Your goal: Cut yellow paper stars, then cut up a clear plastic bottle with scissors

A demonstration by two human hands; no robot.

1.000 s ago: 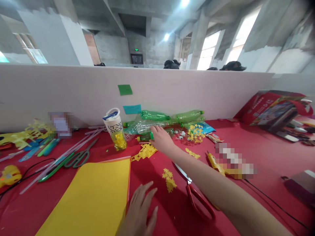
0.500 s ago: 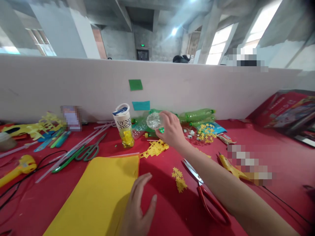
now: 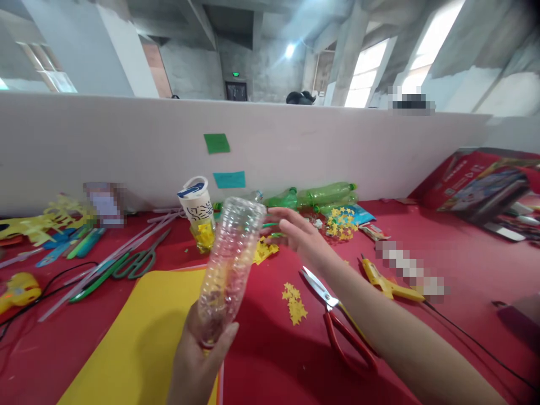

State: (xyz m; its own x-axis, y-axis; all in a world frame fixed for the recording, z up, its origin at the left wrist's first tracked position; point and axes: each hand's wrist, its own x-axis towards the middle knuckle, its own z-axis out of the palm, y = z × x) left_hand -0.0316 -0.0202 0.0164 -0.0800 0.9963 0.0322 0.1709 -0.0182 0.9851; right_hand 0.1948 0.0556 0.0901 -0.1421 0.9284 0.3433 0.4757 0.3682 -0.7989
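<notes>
A clear, ribbed plastic bottle (image 3: 230, 264) stands tilted in front of me, its upper end leaning right. My left hand (image 3: 196, 354) is wrapped round its lower end. Just right of the bottle's upper end, my right hand (image 3: 299, 233) has its fingers stretched out and apart, holding nothing. Below the bottle lies a stack of yellow sheets (image 3: 139, 320). Small yellow star cutouts (image 3: 295, 304) are on the red table, beside red-handled scissors (image 3: 337, 326) partly under my right forearm.
Green plastic bottles (image 3: 324, 196) lie along the white partition (image 3: 126, 146). A paper cup (image 3: 197, 202) stands left of them. Yellow glue guns (image 3: 392, 287) (image 3: 19, 292) with cords lie at both sides. Grey scissors (image 3: 139, 261) and a red box (image 3: 485, 185) are farther out.
The clear bottle has come down and toward me from the back of the table. My left hand has closed on its lower end; my right hand has let go of it.
</notes>
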